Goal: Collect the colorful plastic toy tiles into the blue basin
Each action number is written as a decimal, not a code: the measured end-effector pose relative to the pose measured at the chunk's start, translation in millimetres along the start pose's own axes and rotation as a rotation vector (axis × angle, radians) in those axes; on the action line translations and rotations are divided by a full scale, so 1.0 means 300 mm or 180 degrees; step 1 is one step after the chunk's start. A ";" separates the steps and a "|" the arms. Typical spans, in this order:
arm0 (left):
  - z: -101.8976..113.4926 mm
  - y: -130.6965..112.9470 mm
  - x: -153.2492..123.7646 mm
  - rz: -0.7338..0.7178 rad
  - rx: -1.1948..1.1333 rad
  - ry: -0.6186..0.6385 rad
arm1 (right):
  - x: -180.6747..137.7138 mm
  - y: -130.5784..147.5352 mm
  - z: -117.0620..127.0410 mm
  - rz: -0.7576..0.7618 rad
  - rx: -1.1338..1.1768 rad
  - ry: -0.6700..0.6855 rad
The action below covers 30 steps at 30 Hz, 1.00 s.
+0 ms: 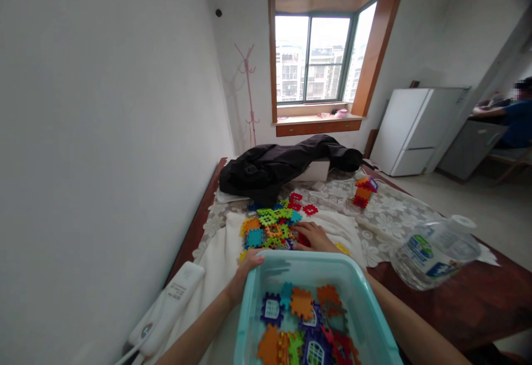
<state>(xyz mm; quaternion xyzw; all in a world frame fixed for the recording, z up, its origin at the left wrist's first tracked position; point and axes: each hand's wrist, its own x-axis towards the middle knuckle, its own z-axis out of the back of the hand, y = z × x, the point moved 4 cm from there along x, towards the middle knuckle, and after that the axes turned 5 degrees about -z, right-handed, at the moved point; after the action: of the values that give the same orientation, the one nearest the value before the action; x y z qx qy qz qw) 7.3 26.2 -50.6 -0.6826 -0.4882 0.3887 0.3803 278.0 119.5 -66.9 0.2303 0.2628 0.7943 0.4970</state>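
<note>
At the table (465,307): one tub (316,257), rim pinched by left hand (247,266); right hand (318,237) among heaped tiles (276,214), can't tell grip; one bottle (432,254); one tile house (363,193).

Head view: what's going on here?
A person's left hand grips the far left corner of a tub with some toy pieces inside. The right hand is at a pile of more pieces just beyond the tub. A small house of such pieces stands apart, farther right.
</note>
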 end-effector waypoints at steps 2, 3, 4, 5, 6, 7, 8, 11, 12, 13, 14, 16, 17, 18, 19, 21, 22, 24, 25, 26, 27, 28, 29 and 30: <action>0.004 0.001 0.001 -0.0059 -0.0025 0.0004 | 0.004 -0.013 -0.004 -0.0074 0.0134 0.0015; 0.006 0.003 0.001 -0.0071 -0.0015 -0.0002 | 0.005 -0.017 -0.003 -0.0093 0.0221 0.0002; 0.009 0.005 0.002 -0.0071 0.0003 -0.0013 | 0.005 -0.020 -0.002 -0.0096 0.0301 -0.0007; 0.011 0.007 0.003 -0.0056 0.0027 -0.0024 | 0.003 -0.021 -0.002 -0.0073 0.0371 -0.0013; 0.013 0.009 0.003 -0.0036 0.0053 -0.0035 | 0.001 -0.019 -0.001 -0.0032 0.0433 -0.0019; 0.013 0.009 0.003 -0.0019 0.0077 -0.0048 | -0.003 -0.016 0.000 0.0012 0.0498 -0.0032; 0.013 0.008 0.003 -0.0005 0.0095 -0.0057 | -0.007 -0.012 0.002 0.0067 0.0568 -0.0048; 0.005 0.001 -0.002 0.0042 0.0121 -0.0057 | -0.018 -0.001 0.012 0.0200 0.0785 -0.0094; 0.001 -0.002 -0.004 0.0054 0.0136 -0.0055 | -0.021 0.000 0.017 0.0209 0.0842 -0.0116; -0.001 -0.005 -0.006 0.0065 0.0155 -0.0055 | -0.022 0.000 0.022 0.0202 0.0881 -0.0140; -0.004 -0.007 -0.008 0.0074 0.0174 -0.0057 | -0.023 -0.001 0.027 0.0186 0.0896 -0.0173; -0.006 -0.011 -0.010 0.0079 0.0200 -0.0055 | -0.020 -0.005 0.037 0.0170 0.0873 -0.0271; -0.007 -0.011 -0.010 0.0080 0.0205 -0.0050 | -0.017 -0.007 0.042 0.0173 0.0861 -0.0326; -0.008 -0.011 -0.010 0.0084 0.0205 -0.0042 | -0.014 -0.009 0.048 0.0169 0.0854 -0.0382; -0.008 -0.011 -0.009 0.0089 0.0202 -0.0037 | -0.011 -0.011 0.053 0.0159 0.0853 -0.0436; -0.008 -0.010 -0.008 0.0082 0.0197 -0.0042 | -0.005 -0.015 0.064 0.0125 0.0869 -0.0516; -0.008 -0.010 -0.007 0.0070 0.0194 -0.0041 | -0.003 -0.017 0.069 0.0112 0.0879 -0.0540; -0.007 -0.009 -0.007 0.0042 0.0195 -0.0026 | -0.004 -0.018 0.082 0.0079 0.0902 -0.0601; -0.006 -0.009 -0.007 0.0024 0.0203 -0.0009 | -0.006 -0.020 0.087 0.0041 0.0933 -0.0613; -0.006 -0.009 -0.006 0.0005 0.0210 0.0012 | -0.008 -0.021 0.090 -0.0018 0.0985 -0.0590; -0.005 -0.008 -0.006 -0.0011 0.0208 0.0033 | -0.010 -0.022 0.092 -0.0094 0.1048 -0.0538; -0.004 -0.007 -0.005 -0.0019 0.0197 0.0053 | -0.012 -0.022 0.094 -0.0169 0.1106 -0.0477; -0.002 -0.006 -0.005 -0.0024 0.0178 0.0068 | -0.014 -0.021 0.098 -0.0230 0.1153 -0.0440; -0.001 -0.004 -0.004 -0.0022 0.0156 0.0078 | -0.016 -0.019 0.106 -0.0269 0.1188 -0.0453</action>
<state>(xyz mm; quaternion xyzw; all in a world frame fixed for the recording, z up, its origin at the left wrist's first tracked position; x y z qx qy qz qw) 6.8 25.4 -49.1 -0.6761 -0.4763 0.3908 0.4042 303.6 123.2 -47.1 0.3627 0.3791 0.6920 0.4959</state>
